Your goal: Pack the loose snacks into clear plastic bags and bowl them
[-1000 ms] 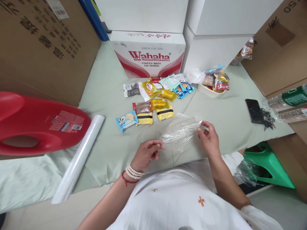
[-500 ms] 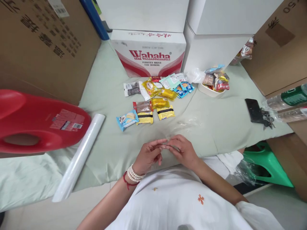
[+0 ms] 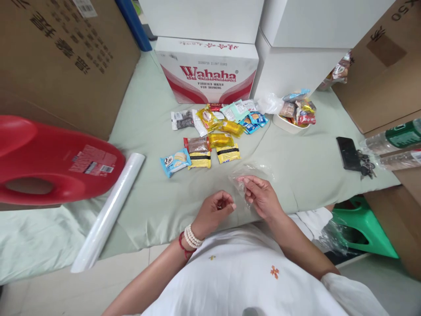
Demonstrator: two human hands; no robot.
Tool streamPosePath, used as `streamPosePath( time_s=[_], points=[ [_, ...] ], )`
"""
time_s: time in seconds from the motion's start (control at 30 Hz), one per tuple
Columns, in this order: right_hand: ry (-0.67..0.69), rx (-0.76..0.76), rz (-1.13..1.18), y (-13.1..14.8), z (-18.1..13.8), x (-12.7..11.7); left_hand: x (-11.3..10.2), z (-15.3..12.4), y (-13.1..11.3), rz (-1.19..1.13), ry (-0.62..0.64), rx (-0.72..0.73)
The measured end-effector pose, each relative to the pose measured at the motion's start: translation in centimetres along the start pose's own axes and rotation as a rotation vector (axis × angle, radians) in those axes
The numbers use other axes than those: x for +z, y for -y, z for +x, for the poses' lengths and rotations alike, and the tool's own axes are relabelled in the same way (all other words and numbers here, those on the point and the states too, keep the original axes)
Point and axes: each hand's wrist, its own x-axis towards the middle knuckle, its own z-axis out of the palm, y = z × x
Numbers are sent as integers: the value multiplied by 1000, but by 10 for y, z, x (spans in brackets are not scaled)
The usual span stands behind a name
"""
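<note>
- Clear plastic film: crumpled and transparent, above the middle of the table's near edge; whether its lower part touches the cloth cannot be told.
- Right hand: thumb and forefinger pinch the film, which spreads beyond the fingertips.
- Left hand: just beside the film, fingers loosely curled, thumb apart from them and pointing toward the right hand; a beaded bracelet and a red cord circle the wrist.
- Front packets: a blue packet, a red-and-brown packet and two yellow packets with black bands, lying flat between the hands and the far edge.
- Rear packets: yellow wrappers, blue packets, a pale green packet and a dark-filled packet, grouped before the Wahaha box, toward the far edge.
- White bowl: right of the group, heaped with wrapped snacks.
- Black flat object and keys: near the table's right corner, next to clear bottles.
- White roll: left, slanting out past the near edge, beside a large red container.
- Table: covered in pale green cloth; cardboard boxes flank its left and right sides.
- Green plastic object: below the near edge, at right.
</note>
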Motion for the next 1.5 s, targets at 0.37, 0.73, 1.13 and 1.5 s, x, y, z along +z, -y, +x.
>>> streamPosePath(
  time_s=[0.37, 0.73, 1.13, 1.5],
  points=[
    [-21, -78, 14, 6, 5, 3, 24, 8, 5, 170, 66, -23],
    [118, -44, -114, 6, 10, -6, 22, 10, 9, -49, 111, -108],
    [54, -321, -791, 2, -18, -25, 26, 16, 4, 18, 33, -6],
    [17, -170, -565, -3, -5, -22, 18, 10, 14, -70, -107, -77]
  ],
)
